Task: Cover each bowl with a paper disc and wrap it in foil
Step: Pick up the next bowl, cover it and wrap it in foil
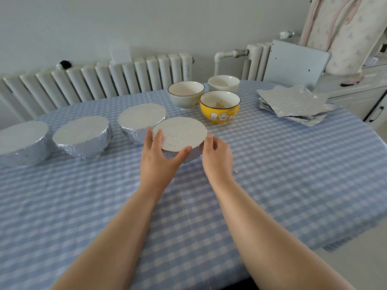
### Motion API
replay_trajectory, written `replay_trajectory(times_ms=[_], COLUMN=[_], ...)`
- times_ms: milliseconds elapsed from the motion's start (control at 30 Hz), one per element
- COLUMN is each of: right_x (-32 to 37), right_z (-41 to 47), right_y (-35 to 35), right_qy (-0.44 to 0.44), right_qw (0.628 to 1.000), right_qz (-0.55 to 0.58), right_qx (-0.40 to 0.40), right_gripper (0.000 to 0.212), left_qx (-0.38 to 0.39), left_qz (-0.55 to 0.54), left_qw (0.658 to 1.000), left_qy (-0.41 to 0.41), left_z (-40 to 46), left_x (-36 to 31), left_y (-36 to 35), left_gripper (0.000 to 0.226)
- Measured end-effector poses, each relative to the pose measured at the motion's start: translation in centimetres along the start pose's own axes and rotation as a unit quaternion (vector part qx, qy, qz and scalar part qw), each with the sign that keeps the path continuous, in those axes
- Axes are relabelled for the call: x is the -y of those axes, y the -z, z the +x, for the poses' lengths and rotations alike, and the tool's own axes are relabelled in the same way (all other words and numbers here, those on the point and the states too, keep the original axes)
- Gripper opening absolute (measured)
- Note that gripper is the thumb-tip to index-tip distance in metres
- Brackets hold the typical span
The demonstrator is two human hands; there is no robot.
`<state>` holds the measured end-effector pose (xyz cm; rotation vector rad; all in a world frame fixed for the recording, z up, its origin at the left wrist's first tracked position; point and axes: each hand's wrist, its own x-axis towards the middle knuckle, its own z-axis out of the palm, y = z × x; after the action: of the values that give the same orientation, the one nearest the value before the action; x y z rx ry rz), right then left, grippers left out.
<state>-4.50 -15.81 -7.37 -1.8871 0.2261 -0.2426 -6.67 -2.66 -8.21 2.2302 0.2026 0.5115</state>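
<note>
A foil-wrapped bowl (182, 132) stands mid-table between my two hands. My left hand (159, 155) grips its near-left side, thumb along the front rim and fingers over the left edge. My right hand (217, 155) curls against its right side. Three more foil-wrapped bowls (142, 118) (81, 135) (21, 141) stand in a row to the left. Behind are three bare bowls: a yellow bowl (219, 109) with cat pictures, a pale bowl with a dark rim (186, 95) and a white bowl (223, 83). A stack of foil sheets (293, 103) lies at the far right.
The table (293, 174) wears a blue-and-white checked cloth and its edge curves away on the right. A small foil scrap (236, 171) lies near my right wrist. A white radiator (94, 80) runs along the wall behind; a chair and cabinet stand at the far right.
</note>
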Motion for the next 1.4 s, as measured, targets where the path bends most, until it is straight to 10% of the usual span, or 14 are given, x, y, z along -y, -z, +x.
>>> replay_trajectory(times_ms=[667,867,1100,1400], right_x=[0.9,0.2,-0.5,-0.3], right_z=[-4.0,-3.0,0.1,0.0], right_y=[-1.8,-2.2,-0.4,-1.2], right_qy=[-0.069,-0.067,-0.108,-0.090], right_qw=[0.975,0.975,0.977,0.985], right_qz=[0.172,0.198,0.181,0.138], right_qx=[0.126,0.079,-0.002,0.050], right_gripper=[0.057,0.062,0.019,0.035], left_qx=[-0.028,-0.033,-0.026,-0.003], left_qz=[-0.026,-0.060,-0.089,-0.113], left_qw=[0.999,0.998,0.996,0.994], left_qy=[0.001,-0.011,-0.012,-0.004], left_z=[-0.2,-0.3,-0.4,-0.2], left_x=[-0.3,-0.1,0.3,0.7], left_y=[-0.6,-0.8,-0.7,-0.5], left_gripper=[0.100,0.108,0.116,0.115])
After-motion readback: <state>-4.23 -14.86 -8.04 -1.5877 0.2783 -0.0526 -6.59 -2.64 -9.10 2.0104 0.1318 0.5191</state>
